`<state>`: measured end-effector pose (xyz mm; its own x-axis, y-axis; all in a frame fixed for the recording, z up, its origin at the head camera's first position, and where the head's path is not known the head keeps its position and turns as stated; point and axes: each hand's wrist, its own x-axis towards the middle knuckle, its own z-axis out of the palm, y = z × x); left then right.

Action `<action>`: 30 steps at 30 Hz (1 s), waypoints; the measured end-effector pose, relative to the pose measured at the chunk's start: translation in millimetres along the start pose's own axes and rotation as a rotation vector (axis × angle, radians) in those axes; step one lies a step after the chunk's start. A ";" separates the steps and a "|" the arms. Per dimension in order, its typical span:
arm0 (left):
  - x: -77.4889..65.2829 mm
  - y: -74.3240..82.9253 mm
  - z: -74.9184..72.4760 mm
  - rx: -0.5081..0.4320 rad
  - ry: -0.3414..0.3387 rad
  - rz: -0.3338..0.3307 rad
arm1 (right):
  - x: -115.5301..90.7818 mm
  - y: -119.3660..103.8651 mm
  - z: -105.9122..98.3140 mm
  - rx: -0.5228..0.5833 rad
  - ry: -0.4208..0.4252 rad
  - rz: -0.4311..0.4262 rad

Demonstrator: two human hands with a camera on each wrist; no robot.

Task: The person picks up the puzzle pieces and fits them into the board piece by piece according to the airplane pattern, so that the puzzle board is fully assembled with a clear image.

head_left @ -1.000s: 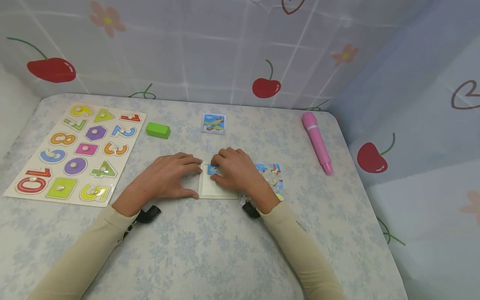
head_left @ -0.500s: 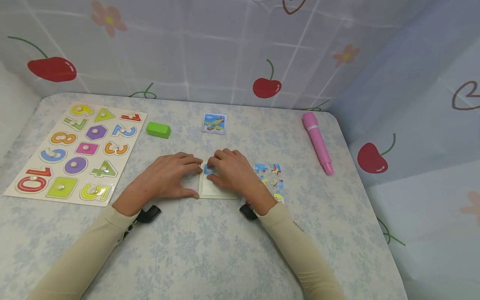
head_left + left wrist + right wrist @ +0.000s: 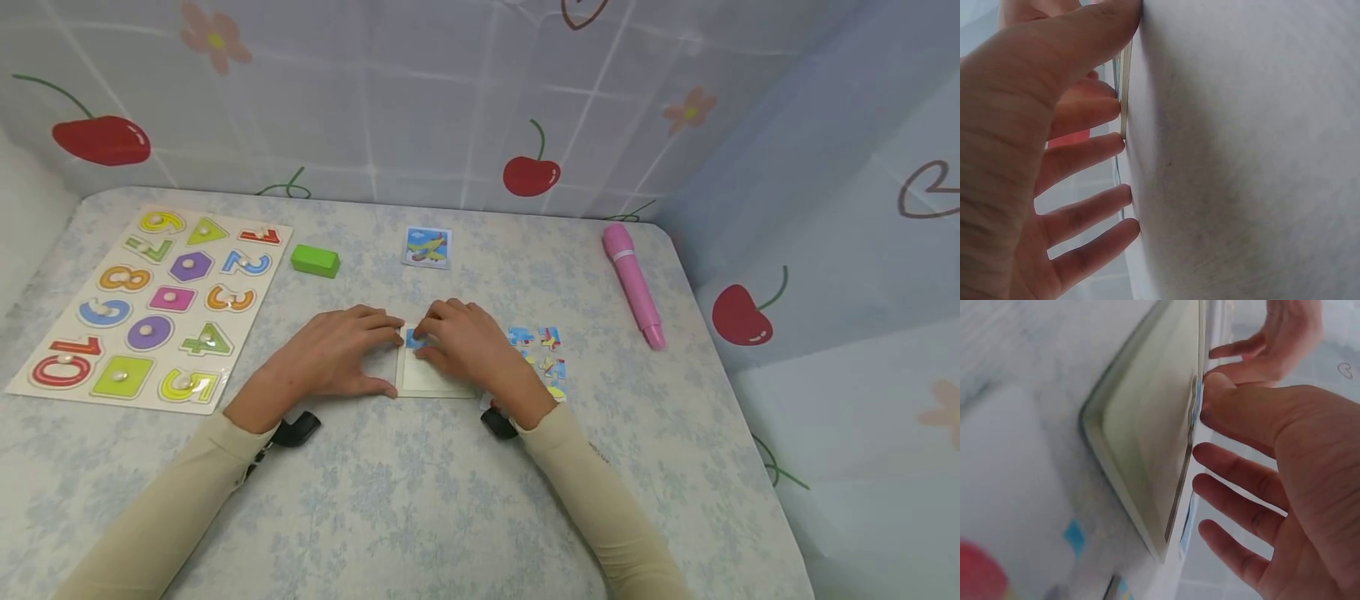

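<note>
In the head view, a shallow cream puzzle tray [image 3: 437, 382] lies on the table. My left hand [image 3: 326, 354] rests at its left side, fingertips along the edge and thumb by the near corner. The left wrist view shows these fingers [image 3: 1085, 155] spread and nearly straight. My right hand [image 3: 468, 346] reaches over the tray, thumb and forefinger pinching a blue puzzle piece [image 3: 410, 340] at the far left corner. In the right wrist view the thumb [image 3: 1219, 394] sits on the piece, while the other fingers extend beyond the tray's edge. The hand partly hides the piece.
Several loose puzzle pieces [image 3: 551, 367] lie right of the tray, partly under the right wrist. An airplane picture card [image 3: 427, 248] and a green block [image 3: 315, 261] lie farther back. A number-and-shape board [image 3: 150, 308] is at left, a pink microphone-shaped toy [image 3: 633, 283] at right.
My right hand has shifted slightly left, and the blue piece has slid left into the tray's far corner. My left hand has stayed at the tray's edge.
</note>
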<state>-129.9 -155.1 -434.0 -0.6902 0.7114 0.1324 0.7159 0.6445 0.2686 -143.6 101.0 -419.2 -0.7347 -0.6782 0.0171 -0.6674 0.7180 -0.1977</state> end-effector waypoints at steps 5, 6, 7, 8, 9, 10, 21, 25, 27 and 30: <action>-0.1 0.0 1.5 -0.002 -0.008 -0.011 | -5.8 10.6 -8.2 0.055 -0.018 0.045; -0.1 0.3 1.6 -0.002 -0.008 -0.012 | -7.4 13.6 -9.5 0.063 -0.018 0.058; -0.1 0.4 1.7 -0.001 -0.008 -0.013 | -9.0 16.4 -11.0 0.071 -0.015 0.073; -0.2 0.5 1.7 0.000 -0.009 -0.014 | -10.9 19.7 -11.9 0.075 -0.014 0.087; -0.2 0.8 1.5 0.002 -0.009 -0.015 | -12.8 22.6 -13.0 0.080 -0.015 0.102; -0.3 1.0 1.4 0.004 -0.009 -0.015 | -14.9 25.8 -13.7 0.090 -0.016 0.116; -1.2 -0.2 1.0 0.011 -0.023 -0.026 | -41.8 56.7 -17.9 0.199 0.014 0.192; -1.6 0.3 0.4 0.001 -0.021 -0.022 | -49.2 65.1 -20.1 0.219 0.009 0.203; -1.5 0.5 0.4 -0.002 -0.020 -0.021 | -52.4 69.1 -21.3 0.228 0.002 0.214; -0.8 0.5 0.4 -0.003 -0.023 -0.021 | -57.3 75.3 -22.4 0.238 -0.006 0.229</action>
<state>-128.9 -155.2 -434.3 -0.7024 0.7041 0.1048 0.7009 0.6584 0.2742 -154.5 197.4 -413.0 -0.8610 -0.5051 -0.0595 -0.4375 0.7953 -0.4197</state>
